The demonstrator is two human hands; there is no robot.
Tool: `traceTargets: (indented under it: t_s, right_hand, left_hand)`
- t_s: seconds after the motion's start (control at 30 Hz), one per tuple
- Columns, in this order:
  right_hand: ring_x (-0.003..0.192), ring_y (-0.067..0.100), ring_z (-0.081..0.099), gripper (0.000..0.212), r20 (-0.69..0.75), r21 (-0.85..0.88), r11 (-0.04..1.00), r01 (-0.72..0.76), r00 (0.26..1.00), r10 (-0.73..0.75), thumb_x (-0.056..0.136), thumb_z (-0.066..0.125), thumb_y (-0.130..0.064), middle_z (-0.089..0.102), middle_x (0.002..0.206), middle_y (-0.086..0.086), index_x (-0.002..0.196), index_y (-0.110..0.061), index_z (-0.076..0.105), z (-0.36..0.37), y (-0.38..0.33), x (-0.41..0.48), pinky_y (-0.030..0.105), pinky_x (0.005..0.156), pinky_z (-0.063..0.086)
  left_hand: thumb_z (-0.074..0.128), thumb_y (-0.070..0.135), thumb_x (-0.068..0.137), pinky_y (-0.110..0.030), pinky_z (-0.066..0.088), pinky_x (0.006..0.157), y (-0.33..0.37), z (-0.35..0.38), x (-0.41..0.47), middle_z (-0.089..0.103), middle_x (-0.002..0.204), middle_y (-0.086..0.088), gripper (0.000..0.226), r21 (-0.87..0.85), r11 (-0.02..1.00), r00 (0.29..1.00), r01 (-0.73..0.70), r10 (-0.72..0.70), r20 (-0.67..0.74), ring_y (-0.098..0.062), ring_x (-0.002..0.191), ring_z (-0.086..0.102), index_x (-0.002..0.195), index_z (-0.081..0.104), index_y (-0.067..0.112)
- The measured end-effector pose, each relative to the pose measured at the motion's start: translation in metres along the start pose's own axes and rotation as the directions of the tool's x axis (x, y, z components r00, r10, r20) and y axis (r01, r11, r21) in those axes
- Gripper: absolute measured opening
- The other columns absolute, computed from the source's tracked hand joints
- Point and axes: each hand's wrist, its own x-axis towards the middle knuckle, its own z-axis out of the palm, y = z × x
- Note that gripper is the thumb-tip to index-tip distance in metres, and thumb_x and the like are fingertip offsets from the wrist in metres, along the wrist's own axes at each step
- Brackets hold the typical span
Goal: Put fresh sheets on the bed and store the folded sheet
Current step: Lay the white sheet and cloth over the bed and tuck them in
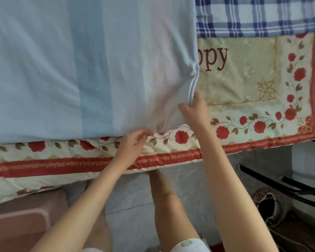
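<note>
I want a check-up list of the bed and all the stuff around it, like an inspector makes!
Surface: rose-patterned quilt covers the bed, uncovered at the right.
Job's things: blue striped sheet lies over the quilt's left part.
Clutter: plaid blanket at the far edge, on the quilt.
Hands: left hand pinches the sheet's near edge; right hand grips its side edge.
Cables: nothing seen.
Surroundings: tiled floor, pink stool-like thing at left, black metal frame at right.
</note>
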Motion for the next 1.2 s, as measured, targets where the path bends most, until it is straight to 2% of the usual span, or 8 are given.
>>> traceTargets:
  t_s: [0.13, 0.3, 0.47, 0.63, 0.8, 0.97, 1.1, 1.2]
  right_hand:
    - [0.057, 0.021, 0.046, 0.03, -0.217, -0.098, 0.99, 0.101, 0.969, -0.12, 0.083, 0.043, -0.007, 0.046, 0.062, -0.001, 0.111, -0.007, 0.053, 0.082, -0.097, -0.046, 0.031, 0.051, 0.035]
    - [0.07, 0.028, 0.052, 0.055, -0.037, -0.215, 0.918, 0.332, 0.937, -0.348, 0.084, 0.044, -0.011, 0.06, 0.078, 0.008, 0.137, -0.01, 0.032, 0.219, -0.209, -0.102, 0.034, 0.058, 0.036]
    - [0.064, 0.028, 0.051, 0.062, 0.272, -0.393, 0.776, 0.493, 0.869, -0.414, 0.09, 0.039, -0.011, 0.055, 0.076, 0.006, 0.147, -0.01, 0.014, 0.342, -0.214, -0.135, 0.032, 0.052, 0.03]
    - [0.122, 0.03, 0.045, 0.067, 0.627, -0.409, 0.624, 0.666, 0.702, -0.338, 0.089, 0.053, -0.025, 0.042, 0.14, 0.013, 0.146, -0.006, 0.023, 0.398, -0.164, -0.141, 0.041, 0.101, 0.038]
    - [0.081, 0.019, 0.052, 0.025, 0.399, -0.312, 0.624, 0.717, 0.694, -0.599, 0.084, 0.047, -0.008, 0.062, 0.088, 0.003, 0.102, -0.011, 0.065, 0.354, -0.141, -0.118, 0.032, 0.076, 0.041]
    - [0.096, 0.019, 0.052, 0.024, 0.03, -0.335, 0.825, 0.455, 0.88, -0.473, 0.09, 0.047, -0.004, 0.056, 0.103, 0.001, 0.111, -0.011, 0.055, 0.306, -0.145, -0.083, 0.038, 0.085, 0.046]
    - [0.109, 0.02, 0.051, 0.048, 0.186, -0.331, 0.796, 0.506, 0.862, -0.471, 0.089, 0.04, 0.002, 0.044, 0.124, 0.007, 0.134, -0.017, 0.039, 0.297, -0.193, -0.033, 0.033, 0.089, 0.047]
    - [0.12, 0.023, 0.046, 0.064, 0.316, -0.493, 0.598, 0.632, 0.77, -0.554, 0.087, 0.035, 0.007, 0.034, 0.139, 0.004, 0.142, -0.025, 0.033, 0.305, -0.247, 0.007, 0.036, 0.091, 0.047]
  left_hand:
    - [0.04, 0.0, 0.096, -0.021, 0.048, 0.08, -0.012, -0.097, 0.001, 0.068, 0.096, 0.009, 0.032, -0.274, 0.962, 0.968, -0.007, -0.062, -0.241, -0.002, 0.089, 0.063, 0.097, 0.064, 0.021]
    - [0.031, 0.011, 0.1, -0.016, 0.05, 0.065, -0.027, -0.238, -0.018, 0.07, 0.069, 0.016, 0.034, -0.522, 0.852, 0.886, -0.025, -0.223, -0.407, 0.002, 0.067, 0.065, 0.088, 0.062, 0.021]
    - [0.028, 0.043, 0.099, -0.024, 0.044, 0.072, -0.078, -0.332, -0.024, 0.071, 0.078, 0.011, 0.041, -0.688, 0.716, 0.919, 0.116, -0.34, -0.198, -0.012, 0.088, 0.061, 0.095, 0.065, 0.023]
    - [0.063, 0.043, 0.085, -0.03, 0.041, 0.083, -0.112, -0.334, -0.013, 0.061, 0.113, -0.002, 0.041, -0.475, 0.797, 0.845, 0.372, -0.503, -0.181, -0.022, 0.109, 0.057, 0.116, 0.058, 0.016]
    - [0.066, 0.026, 0.085, -0.029, 0.047, 0.081, -0.122, -0.33, -0.009, 0.063, 0.105, -0.004, 0.036, -0.321, 0.937, 0.889, 0.134, -0.257, -0.378, -0.024, 0.102, 0.061, 0.114, 0.056, 0.008]
    - [0.063, 0.034, 0.084, -0.038, 0.052, 0.075, -0.131, -0.321, -0.024, 0.064, 0.099, -0.01, 0.04, -0.165, 0.985, 0.863, -0.044, -0.046, -0.503, -0.023, 0.09, 0.062, 0.11, 0.055, 0.004]
    - [0.059, 0.03, 0.091, -0.023, 0.037, 0.051, -0.144, -0.307, -0.036, 0.053, 0.097, 0.001, 0.043, -0.013, 0.998, 0.738, 0.065, -0.057, -0.672, -0.019, 0.067, 0.056, 0.123, 0.041, 0.008]
    - [0.051, 0.03, 0.095, -0.024, 0.039, 0.047, -0.146, -0.295, -0.044, 0.056, 0.09, 0.0, 0.031, 0.086, 0.995, 0.689, 0.059, 0.022, -0.725, -0.016, 0.063, 0.054, 0.118, 0.046, 0.01]
